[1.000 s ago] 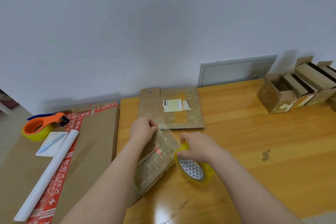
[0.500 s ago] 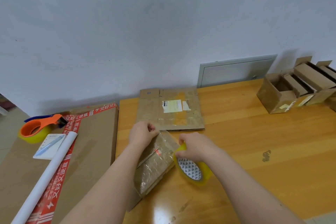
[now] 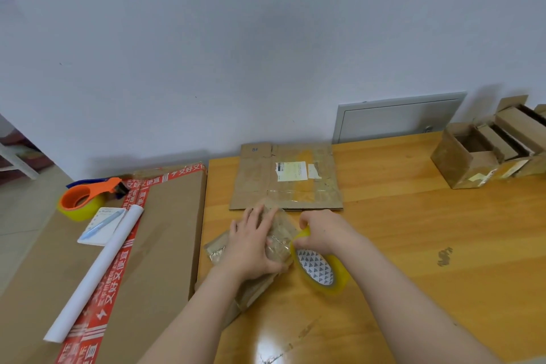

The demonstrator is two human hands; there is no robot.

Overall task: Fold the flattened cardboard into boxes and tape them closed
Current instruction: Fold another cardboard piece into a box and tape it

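Taping is under way. Just in front of the flattened cardboard [image 3: 286, 177], the left grip [image 3: 251, 245] presses flat-fingered on the small box [image 3: 280, 233]. The right grip [image 3: 322, 230] curls round the tape roll [image 3: 320, 270] beside it. The next move is likely to tear the strip cleanly.

Bright, diffuse lighting. 1 white glare patch marks the table [image 3: 413, 230] near the lower edge; folded boxes [image 3: 469, 156] cast soft shadows on the wall [image 3: 266, 38]. Wide-angle bending at edges; detail soft.
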